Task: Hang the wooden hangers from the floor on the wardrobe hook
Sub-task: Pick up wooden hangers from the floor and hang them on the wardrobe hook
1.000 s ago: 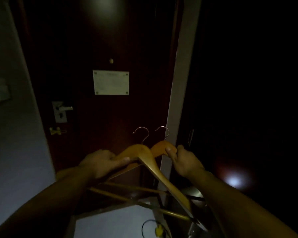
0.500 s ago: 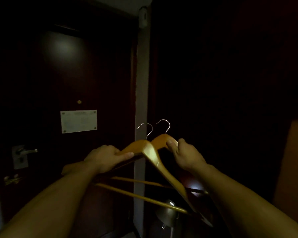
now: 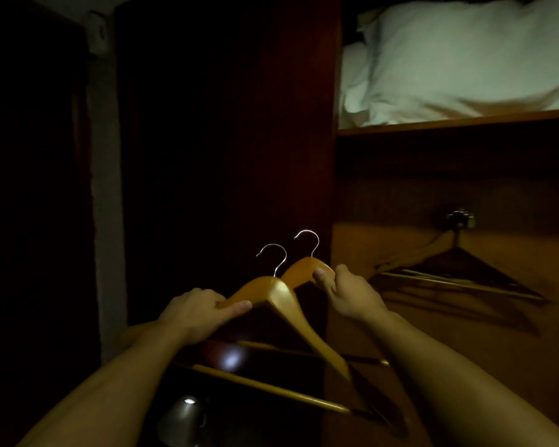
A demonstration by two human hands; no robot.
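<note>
I hold two wooden hangers upright in front of me, metal hooks up. My left hand [image 3: 196,312] grips the left shoulder of the nearer hanger [image 3: 281,301]. My right hand [image 3: 349,293] grips the top of the farther hanger [image 3: 299,269]. To the right, inside the open wardrobe, a metal wardrobe hook [image 3: 459,217] sits on the back panel. Another wooden hanger [image 3: 449,272] hangs from it. Both held hangers are left of the hook and lower than it.
A shelf [image 3: 449,122] above the hook carries white pillows [image 3: 465,56]. The wardrobe's dark side panel [image 3: 304,124] stands between my hands and the hook. A pale door frame strip [image 3: 105,188] runs down the left. A shiny metal object [image 3: 181,417] sits low.
My view has swung right and up: the door with its sign and handle has left the frame, and the open wardrobe, hook and pillow shelf have come in. Both hands keep their grip.
</note>
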